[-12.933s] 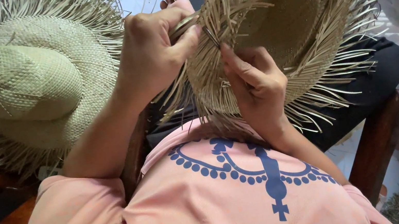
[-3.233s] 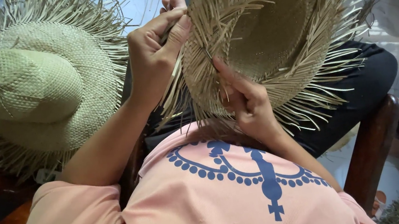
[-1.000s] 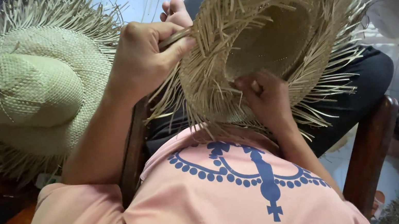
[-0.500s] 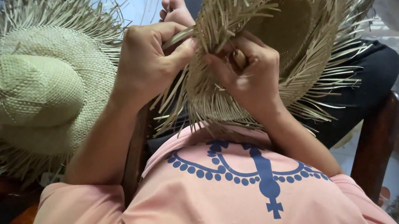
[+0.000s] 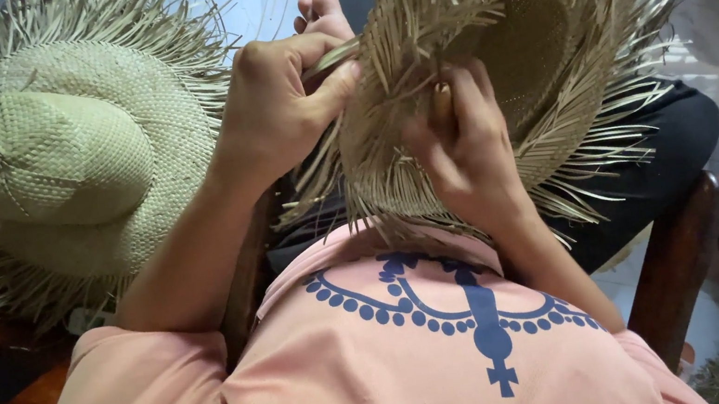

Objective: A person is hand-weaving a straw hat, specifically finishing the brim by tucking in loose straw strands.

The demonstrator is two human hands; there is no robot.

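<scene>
Head view: my right hand (image 5: 465, 154) has slid up the straw hat (image 5: 489, 52), upper right of frame, fingers now pinching a brim strand, left hand (image 5: 280, 105) still clamping the edge, so weaving continues.

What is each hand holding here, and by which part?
Both grip the unfinished straw hat by its frayed brim: left hand pinches the edge, right hand works among the loose strands.
</scene>
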